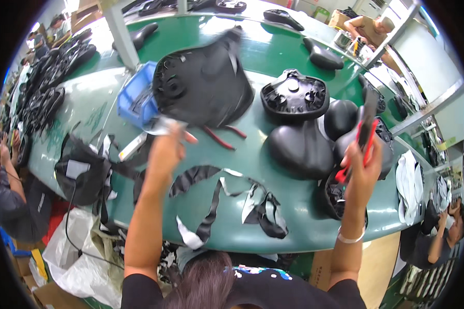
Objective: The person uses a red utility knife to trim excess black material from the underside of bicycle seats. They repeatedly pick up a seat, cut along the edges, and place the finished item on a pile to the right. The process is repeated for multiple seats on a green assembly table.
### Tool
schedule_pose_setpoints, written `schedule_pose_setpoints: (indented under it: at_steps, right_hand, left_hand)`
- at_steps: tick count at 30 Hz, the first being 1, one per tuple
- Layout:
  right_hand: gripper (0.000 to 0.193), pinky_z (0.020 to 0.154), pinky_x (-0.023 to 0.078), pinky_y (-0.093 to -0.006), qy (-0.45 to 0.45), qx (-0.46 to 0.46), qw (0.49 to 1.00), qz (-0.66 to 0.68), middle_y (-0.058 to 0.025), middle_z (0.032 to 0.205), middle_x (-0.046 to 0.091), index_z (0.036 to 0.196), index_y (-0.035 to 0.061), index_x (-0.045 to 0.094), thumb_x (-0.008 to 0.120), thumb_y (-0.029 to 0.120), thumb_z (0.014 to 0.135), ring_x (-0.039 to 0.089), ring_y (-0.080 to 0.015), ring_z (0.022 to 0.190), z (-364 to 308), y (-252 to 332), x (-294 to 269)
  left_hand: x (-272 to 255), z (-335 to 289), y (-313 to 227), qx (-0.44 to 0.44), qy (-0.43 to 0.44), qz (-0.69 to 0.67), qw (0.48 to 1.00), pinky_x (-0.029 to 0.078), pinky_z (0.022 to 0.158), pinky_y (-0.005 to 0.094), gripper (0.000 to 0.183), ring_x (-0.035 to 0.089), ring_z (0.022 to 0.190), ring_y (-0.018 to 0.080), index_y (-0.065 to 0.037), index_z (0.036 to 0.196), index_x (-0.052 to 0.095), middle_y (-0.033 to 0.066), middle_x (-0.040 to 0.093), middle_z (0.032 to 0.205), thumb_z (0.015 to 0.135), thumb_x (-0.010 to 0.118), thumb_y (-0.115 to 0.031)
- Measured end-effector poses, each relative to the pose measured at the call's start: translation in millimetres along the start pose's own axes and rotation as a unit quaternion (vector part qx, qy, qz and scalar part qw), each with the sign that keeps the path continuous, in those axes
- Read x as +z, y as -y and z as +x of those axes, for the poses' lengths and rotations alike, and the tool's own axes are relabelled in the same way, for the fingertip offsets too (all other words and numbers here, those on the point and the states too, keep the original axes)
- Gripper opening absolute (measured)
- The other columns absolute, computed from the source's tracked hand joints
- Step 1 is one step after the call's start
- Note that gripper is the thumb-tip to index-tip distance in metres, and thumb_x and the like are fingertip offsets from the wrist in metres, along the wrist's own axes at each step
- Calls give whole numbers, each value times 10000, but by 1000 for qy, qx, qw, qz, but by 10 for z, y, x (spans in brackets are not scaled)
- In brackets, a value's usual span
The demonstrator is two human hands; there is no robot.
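some room inside table edge (304, 243); right fingers (375, 158) gripping red-handled tool (366, 130), left fingers (177, 138): can't tell

This is a workshop: bicycle seats (300, 150) crowd the long green tabletop (247, 165), with workers (369, 32) busy around.

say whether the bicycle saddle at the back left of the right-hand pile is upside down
Upside down: the bicycle saddle shows its hollow, ribbed underside.

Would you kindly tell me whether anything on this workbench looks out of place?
Yes, mildly: loose black-and-white strips lie curled and scattered across the near side of the green table, looking untidy, perhaps offcuts. I see no clear spill or damage.
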State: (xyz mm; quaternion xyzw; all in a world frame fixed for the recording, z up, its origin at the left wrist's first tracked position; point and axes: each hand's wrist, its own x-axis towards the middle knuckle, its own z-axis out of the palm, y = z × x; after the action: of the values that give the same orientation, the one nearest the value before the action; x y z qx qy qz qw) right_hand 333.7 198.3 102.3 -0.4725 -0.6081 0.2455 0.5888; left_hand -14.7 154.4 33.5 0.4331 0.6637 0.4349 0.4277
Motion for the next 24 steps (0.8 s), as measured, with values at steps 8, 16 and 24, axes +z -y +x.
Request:
schedule_pose_setpoints:
  at_steps: [8, 16, 24]
  right_hand:
    - [238, 527, 459, -247, -58, 35, 994, 81, -38, 760, 614, 984, 40, 615, 718, 176, 817, 567, -123, 572, 2914, -1278, 91]
    - [371, 527, 529, -439, -30, 285, 954, 85, -45, 803, 467, 1158, 167, 507, 699, 276, 860, 514, -212, 560, 3811, -3162, 713]
    - [346, 559, 563, -376, 24, 237, 946, 221, -15, 954, 567, 1178, 182, 554, 681, 232, 859, 600, -173, 798, 3966, -2613, 1257]
  left_hand:
    - [929, 354, -269, 230, 327, -46, 915, 495, 710, 320, 216, 633, 794, 207, 15, 905, 658, 110, 672, 874, 817, 709, -176]
    - [1207, 651, 228, 338, 110, 136, 925, 451, 514, 343, 157, 574, 586, 231, -26, 689, 607, 76, 605, 686, 760, 731, -90]
    - [1219, 691, 195, 329, 115, 103, 932, 432, 500, 351, 137, 551, 563, 240, -14, 699, 600, 84, 575, 661, 775, 703, -62]
